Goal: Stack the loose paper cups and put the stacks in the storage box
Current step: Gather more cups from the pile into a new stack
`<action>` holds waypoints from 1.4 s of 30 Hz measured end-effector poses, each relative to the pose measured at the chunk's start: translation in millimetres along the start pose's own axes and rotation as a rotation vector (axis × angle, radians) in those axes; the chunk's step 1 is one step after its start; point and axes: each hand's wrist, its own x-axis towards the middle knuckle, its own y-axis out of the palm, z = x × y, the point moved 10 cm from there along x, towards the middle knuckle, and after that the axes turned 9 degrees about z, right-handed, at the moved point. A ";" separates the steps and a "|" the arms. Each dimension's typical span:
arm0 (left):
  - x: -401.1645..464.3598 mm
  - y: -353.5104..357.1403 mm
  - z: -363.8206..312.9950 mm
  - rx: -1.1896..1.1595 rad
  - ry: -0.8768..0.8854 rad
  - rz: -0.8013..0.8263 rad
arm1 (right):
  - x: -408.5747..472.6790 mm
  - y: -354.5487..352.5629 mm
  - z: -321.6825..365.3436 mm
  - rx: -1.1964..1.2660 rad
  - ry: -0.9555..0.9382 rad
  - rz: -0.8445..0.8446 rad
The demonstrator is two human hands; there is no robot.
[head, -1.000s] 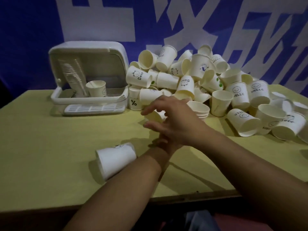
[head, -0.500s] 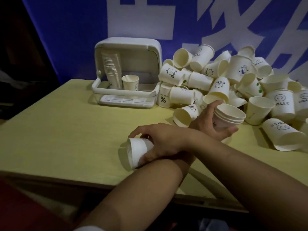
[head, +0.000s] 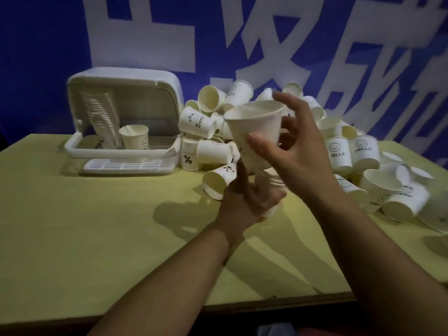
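My right hand (head: 294,151) holds a single white paper cup (head: 257,134) upright, thumb on its front, fingers spread behind it. Just below, my left hand (head: 244,200) grips a short stack of cups (head: 272,183), mostly hidden by the fingers and the raised cup. The bottom of the single cup hangs directly over the stack's mouth. A big pile of loose cups (head: 351,151) lies behind and to the right. At the back left stands the white storage box (head: 72,147) with its lid up; inside are a leaning cup stack (head: 101,117) and one upright cup (head: 134,137).
The yellow table (head: 97,226) runs from the box to its near edge at the bottom. A cup on its side (head: 218,180) lies just left of my left hand. More fallen cups (head: 400,204) crowd the right side. A blue banner with white characters (head: 169,32) hangs behind.
My right hand picked the fallen cup off the table at the left and carried it up and right, over the stack. My left hand lifted that stack slightly off the table.
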 end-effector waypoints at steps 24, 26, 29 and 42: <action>4.6 73.2 -73.8 0.068 0.333 0.175 | -107.9 -156.5 -110.2 -0.430 0.414 -0.331; 7.6 95.9 -87.2 0.035 0.344 0.228 | -126.9 -191.5 -109.9 -0.530 0.421 -0.454; 6.4 130.7 -105.3 -0.029 0.377 0.295 | -158.7 -237.4 -108.1 -0.678 0.442 -0.619; -15.3 176.7 -89.7 -0.051 0.418 0.422 | -216.3 -303.1 -163.2 -0.563 0.669 -0.685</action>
